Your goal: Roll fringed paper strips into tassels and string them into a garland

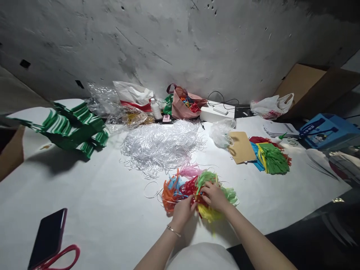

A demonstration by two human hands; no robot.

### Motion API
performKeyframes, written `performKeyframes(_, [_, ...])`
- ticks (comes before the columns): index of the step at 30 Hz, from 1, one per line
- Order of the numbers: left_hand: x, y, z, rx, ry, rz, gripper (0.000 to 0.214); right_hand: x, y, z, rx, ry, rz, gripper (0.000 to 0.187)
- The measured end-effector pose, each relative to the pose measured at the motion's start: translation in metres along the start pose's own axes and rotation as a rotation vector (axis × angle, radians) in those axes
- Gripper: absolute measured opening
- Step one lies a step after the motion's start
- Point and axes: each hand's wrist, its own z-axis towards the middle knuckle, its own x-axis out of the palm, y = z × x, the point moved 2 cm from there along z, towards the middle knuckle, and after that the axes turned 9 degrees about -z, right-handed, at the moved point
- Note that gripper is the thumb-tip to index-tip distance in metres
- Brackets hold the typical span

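A loose pile of coloured streamers (169, 191) in orange, blue, pink, red, green and yellow lies on the white-covered table in front of me. My left hand (183, 210) is closed, its fingertips pinching strands at the near middle of the pile. From the right, my right hand (215, 195) reaches over the green and yellow strips, its bent fingers closed on strands beside the left fingertips. What exactly sits between the fingers is small and partly hidden. Just beyond the pile is a big tangled heap of white strings (163, 144).
Stacked green-and-white paper pieces (70, 127) stand at left, above a dark phone (49, 236) and red-handled scissors (67, 257). Cardboard (243, 147) and more tassels (272, 157) lie right. Along the wall are a white bottle (155, 108), a pink bag (182, 105) and a white box (216, 113).
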Motion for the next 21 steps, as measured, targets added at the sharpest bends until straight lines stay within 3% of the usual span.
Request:
performKeyframes(2, [0.000,0.004,0.007,0.001,-0.005,0.018,0.023,-0.012,-0.012,-0.011,0.004,-0.025,0.016,0.013])
performKeyframes(7, [-0.022,0.013,0.007,0.046,-0.018,0.012,0.030,-0.029,-0.040,-0.034,0.092,-0.074,0.033,0.017])
performKeyframes(11, [-0.017,-0.016,0.004,0.256,0.085,-0.034,0.047,-0.027,-0.025,-0.034,0.021,-0.048,0.080,0.016])
performKeyframes(14, [-0.013,-0.036,0.008,0.348,0.121,-0.057,0.027,-0.029,-0.014,-0.032,-0.036,-0.024,0.109,0.020])
performKeyframes(17, [-0.021,-0.034,0.013,0.301,0.078,-0.069,0.020,-0.037,-0.024,-0.037,0.048,-0.047,0.104,0.023])
performKeyframes(21, [-0.034,-0.016,0.011,0.201,0.054,-0.105,0.026,-0.040,-0.048,-0.048,0.165,-0.060,0.110,0.021])
